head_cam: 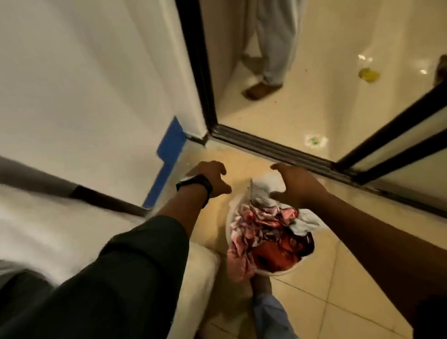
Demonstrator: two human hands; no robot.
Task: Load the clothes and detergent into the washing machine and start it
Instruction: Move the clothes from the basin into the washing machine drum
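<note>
A white round basket (274, 272) stands on the tiled floor below me, heaped with clothes (265, 235) in red, pink and white. My left hand (212, 179), with a dark watch on the wrist, hovers above the floor left of the basket, fingers spread and empty. My right hand (295, 182) reaches over the basket's far side, fingers apart, just above the white cloth; I cannot tell if it touches. A white appliance top (61, 230), likely the washing machine, fills the lower left, partly hidden by my left sleeve.
A white wall (75, 74) with a blue strip (167, 152) rises on the left. A dark sliding-door track (277, 149) crosses the floor ahead. Beyond it a person's legs (268, 45) stand on shiny tiles with small litter (368, 75). My own foot (261, 286) is under the basket's near edge.
</note>
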